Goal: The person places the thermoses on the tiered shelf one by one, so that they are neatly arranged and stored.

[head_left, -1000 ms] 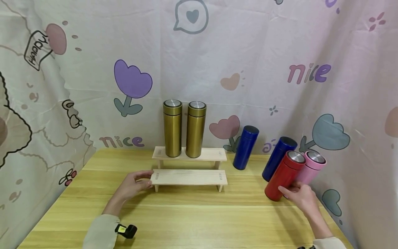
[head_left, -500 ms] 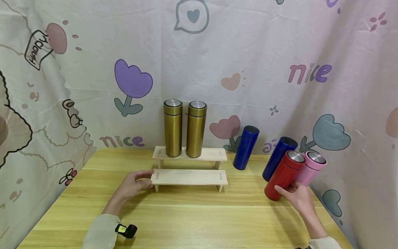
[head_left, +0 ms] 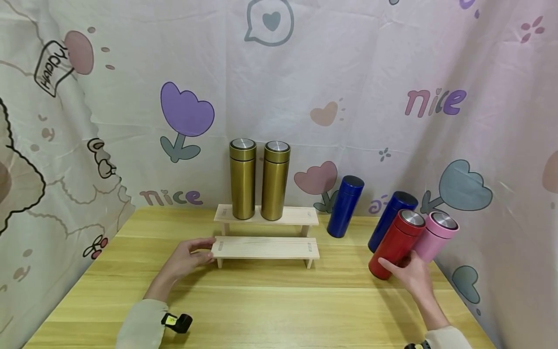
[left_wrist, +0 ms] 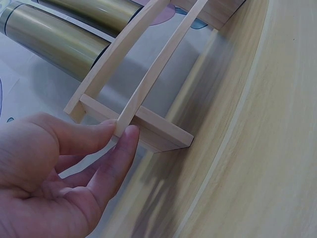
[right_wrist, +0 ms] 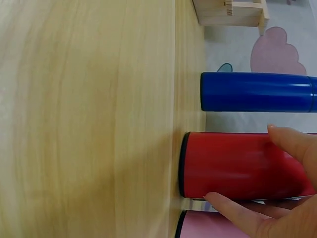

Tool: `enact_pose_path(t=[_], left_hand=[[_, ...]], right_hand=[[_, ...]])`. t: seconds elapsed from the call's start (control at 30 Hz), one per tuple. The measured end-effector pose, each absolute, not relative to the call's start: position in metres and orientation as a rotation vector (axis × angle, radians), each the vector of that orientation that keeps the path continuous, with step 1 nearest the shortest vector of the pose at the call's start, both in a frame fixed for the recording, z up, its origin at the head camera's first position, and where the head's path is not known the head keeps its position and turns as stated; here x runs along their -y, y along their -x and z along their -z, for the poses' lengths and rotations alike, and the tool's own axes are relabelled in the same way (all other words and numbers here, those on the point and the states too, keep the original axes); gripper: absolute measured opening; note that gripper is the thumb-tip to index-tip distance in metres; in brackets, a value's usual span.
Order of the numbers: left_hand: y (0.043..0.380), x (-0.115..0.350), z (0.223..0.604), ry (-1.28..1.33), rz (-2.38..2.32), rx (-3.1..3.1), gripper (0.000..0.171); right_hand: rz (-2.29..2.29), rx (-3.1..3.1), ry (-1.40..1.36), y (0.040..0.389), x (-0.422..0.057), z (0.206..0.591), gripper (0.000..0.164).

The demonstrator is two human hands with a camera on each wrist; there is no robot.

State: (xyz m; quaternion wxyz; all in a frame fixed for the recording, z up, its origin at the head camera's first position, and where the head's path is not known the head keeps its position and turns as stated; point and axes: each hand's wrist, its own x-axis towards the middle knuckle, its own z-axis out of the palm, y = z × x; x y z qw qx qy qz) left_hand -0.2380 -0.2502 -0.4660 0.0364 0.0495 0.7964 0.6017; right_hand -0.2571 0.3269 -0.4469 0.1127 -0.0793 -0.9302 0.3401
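My left hand (head_left: 186,261) pinches the left end of the lower shelf of a two-step wooden stand (head_left: 266,248); the left wrist view shows thumb and fingertips on the board's (left_wrist: 151,77) edge. With my right hand (head_left: 414,277) I hold a red thermos flask (head_left: 394,247) around its lower body, thumb and fingers on opposite sides in the right wrist view. Whether its base touches the table cannot be told. A pink thermos flask (head_left: 436,237) stands just right of it, partly hidden by the hand. Behind the red one is a blue thermos flask (head_left: 388,218).
On the upper shelf stand two gold thermos flasks, a left one (head_left: 242,184) and a right one (head_left: 273,186). Another blue thermos flask (head_left: 344,208) stands right of the stand. A printed curtain (head_left: 348,72) hangs behind the wooden table (head_left: 261,310).
My right hand has shifted left and closed further around the red thermos flask, which has moved slightly left, away from the pink one. The left hand and the stand have stayed put.
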Motion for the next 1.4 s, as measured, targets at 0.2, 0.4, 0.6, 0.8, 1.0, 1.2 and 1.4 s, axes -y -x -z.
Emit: enact_pose_path(t=[0.2,0.4,0.6,0.8,1.0,1.2,1.4], left_hand=[[0.239,0.252,0.468,-0.187,-1.851,-2.44,0.05],[0.239,0.252,0.469,-0.172,-1.859,-2.431,0.05],[0.238,0.252,0.468,-0.169,-1.857,-2.431,0.05],[0.239,0.251,0.467,-0.147,-1.847,-2.447,0.05],[0.24,0.251,0.468,-0.152,-1.848,-2.446,0.05],[0.241,0.251,0.467,-0.17,-1.858,-2.438,0.051],[0.24,0.251,0.468,-0.173,-1.869,-2.425,0.051]], right_hand=[[-1.018,2.723,0.252,0.259,-0.324,0.45,0.075],[-1.046,2.715,0.257,0.261,-0.323,0.453,0.076],[-1.057,2.699,0.248,0.261,-0.324,0.455,0.076],[-1.068,2.689,0.223,0.262,-0.325,0.453,0.075],[-1.055,2.684,0.205,0.261,-0.327,0.451,0.073],[-1.04,2.717,0.152,0.259,-0.325,0.444,0.076],[-1.151,2.772,0.082,0.259,-0.318,0.431,0.082]])
